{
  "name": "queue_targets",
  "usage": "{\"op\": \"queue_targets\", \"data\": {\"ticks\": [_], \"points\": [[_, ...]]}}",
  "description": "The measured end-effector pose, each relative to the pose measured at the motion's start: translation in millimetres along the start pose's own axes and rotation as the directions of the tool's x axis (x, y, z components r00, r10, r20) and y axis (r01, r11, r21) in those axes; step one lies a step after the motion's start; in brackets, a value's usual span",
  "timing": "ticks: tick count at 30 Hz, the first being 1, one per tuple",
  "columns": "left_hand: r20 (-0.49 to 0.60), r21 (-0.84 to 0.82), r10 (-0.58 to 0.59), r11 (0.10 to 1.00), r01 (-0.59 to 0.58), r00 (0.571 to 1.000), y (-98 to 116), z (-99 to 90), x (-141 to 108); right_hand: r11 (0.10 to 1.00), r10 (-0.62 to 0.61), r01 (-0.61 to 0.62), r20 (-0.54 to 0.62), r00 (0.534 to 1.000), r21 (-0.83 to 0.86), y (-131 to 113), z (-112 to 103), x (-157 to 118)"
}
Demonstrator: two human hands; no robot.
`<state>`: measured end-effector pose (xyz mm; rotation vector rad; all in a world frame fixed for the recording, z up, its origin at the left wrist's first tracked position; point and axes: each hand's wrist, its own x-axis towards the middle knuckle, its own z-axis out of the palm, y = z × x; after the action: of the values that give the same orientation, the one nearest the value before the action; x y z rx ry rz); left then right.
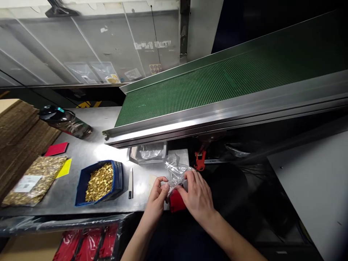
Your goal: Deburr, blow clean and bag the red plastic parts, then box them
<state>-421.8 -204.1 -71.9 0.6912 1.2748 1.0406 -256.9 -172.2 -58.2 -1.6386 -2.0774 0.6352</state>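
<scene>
A clear plastic bag [176, 173] is pinched between my two hands over the front edge of the metal table. My left hand [157, 192] has its thumb and fingertips closed on the bag's left side. From the right, my right hand [198, 192] grips the bag with curled fingers. Just beneath them lies a red item [177, 201], partly covered by my right hand; its kind is unclear. To the left are tweezers [131, 183] and a blue bin [117, 181] holding small gold-coloured pieces [100, 182]. What sits inside the clear bag cannot be made out.
A green conveyor belt [174, 92] with metal rails slopes across the back. At left stand stacked cardboard [21, 130], a water bottle [66, 121] and a bag of gold pieces [34, 179]. Red packets [88, 243] lie in a lined box below. An orange-red tool [200, 160] is behind my right hand.
</scene>
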Motion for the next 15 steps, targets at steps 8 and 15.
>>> {"op": "queue_targets", "data": {"ticks": [8,15], "points": [[0.133,0.057,0.048,0.997,-0.056,0.99,-10.7,22.2,-5.8,0.942,0.268,-0.209,0.215,0.939,-0.261,12.0,-7.3,5.8],[-0.192,0.66,0.464,0.714,-0.236,0.865,-4.7,10.2,-4.8,0.969,0.182,-0.097,0.391,0.902,-0.229,9.5,-17.1,-13.1]]}}
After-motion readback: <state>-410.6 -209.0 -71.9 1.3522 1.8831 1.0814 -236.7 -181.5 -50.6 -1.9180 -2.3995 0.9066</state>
